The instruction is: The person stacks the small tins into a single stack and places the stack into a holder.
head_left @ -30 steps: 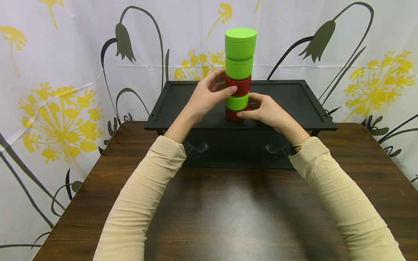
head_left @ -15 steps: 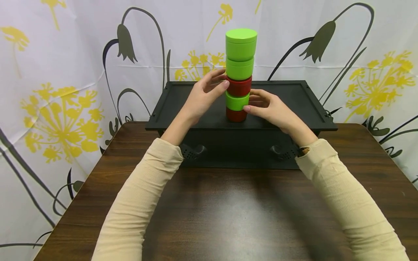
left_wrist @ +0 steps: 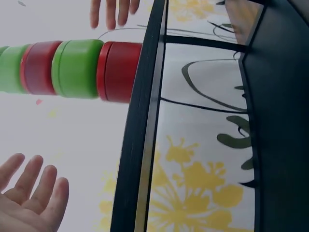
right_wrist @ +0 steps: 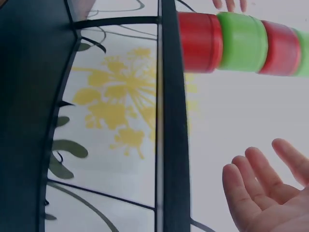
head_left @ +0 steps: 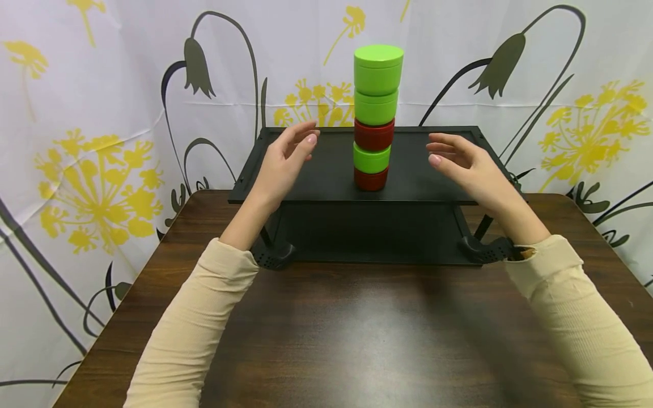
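A tower of several round containers stands upright on the black raised shelf [head_left: 326, 170] in the head view. From the bottom come a red container [head_left: 370, 178], a green container [head_left: 371, 159], another red container [head_left: 374, 136], then two green containers, the wider green container [head_left: 378, 71] on top. My left hand [head_left: 283, 164] hovers to the left of the tower, apart from it, with relaxed fingers and nothing in them. On the other side my right hand [head_left: 474, 173] also hangs in the air, fingers loosely bent, holding nothing. Both wrist views show a gap between hand and tower.
Beneath the shelf top lies a lower black panel [head_left: 367, 232], and all of it rests on a brown wooden table [head_left: 357, 334]. A white curtain [head_left: 127, 113] with yellow and grey flowers hangs behind.
Both hands have let go of the tower and drawn apart, the left one leftward and the right one rightward. The stack of containers stays standing in the same place.
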{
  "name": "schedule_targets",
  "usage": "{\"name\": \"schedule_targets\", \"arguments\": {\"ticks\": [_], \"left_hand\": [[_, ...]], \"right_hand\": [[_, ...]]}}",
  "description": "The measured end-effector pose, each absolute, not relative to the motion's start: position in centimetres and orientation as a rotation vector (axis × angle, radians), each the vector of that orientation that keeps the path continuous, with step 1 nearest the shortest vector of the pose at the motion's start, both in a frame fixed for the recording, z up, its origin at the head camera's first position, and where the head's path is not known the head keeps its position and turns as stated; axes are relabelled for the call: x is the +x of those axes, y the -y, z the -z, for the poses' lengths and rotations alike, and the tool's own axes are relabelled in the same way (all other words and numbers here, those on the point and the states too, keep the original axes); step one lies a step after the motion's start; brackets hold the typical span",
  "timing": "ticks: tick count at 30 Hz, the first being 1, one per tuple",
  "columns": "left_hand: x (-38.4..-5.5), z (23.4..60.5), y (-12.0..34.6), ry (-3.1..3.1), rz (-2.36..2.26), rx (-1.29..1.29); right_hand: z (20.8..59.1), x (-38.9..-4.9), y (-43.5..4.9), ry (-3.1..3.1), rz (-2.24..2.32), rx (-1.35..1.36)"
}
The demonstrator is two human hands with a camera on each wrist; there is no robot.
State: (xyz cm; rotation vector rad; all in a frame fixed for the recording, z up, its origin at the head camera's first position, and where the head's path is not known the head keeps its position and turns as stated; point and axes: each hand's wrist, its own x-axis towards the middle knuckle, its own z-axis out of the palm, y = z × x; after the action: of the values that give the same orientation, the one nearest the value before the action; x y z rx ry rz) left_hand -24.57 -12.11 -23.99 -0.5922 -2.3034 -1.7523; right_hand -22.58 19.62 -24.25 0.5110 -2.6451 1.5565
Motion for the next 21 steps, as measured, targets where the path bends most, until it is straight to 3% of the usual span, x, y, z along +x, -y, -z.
{"name": "schedule_targets", "arguments": {"ticks": [10, 21], "left_hand": [[-22.4, 24.1, 16.3, 2.336, 1.469, -0.450], [-20.9, 25.4, 21.7, 2.264, 1.202, -0.124]], "right_hand": [[23.9, -21.0, -24.2, 2.622, -1.434, 0.293], [25.2, -20.2, -29.0, 2.431, -1.439, 0.143]]}}
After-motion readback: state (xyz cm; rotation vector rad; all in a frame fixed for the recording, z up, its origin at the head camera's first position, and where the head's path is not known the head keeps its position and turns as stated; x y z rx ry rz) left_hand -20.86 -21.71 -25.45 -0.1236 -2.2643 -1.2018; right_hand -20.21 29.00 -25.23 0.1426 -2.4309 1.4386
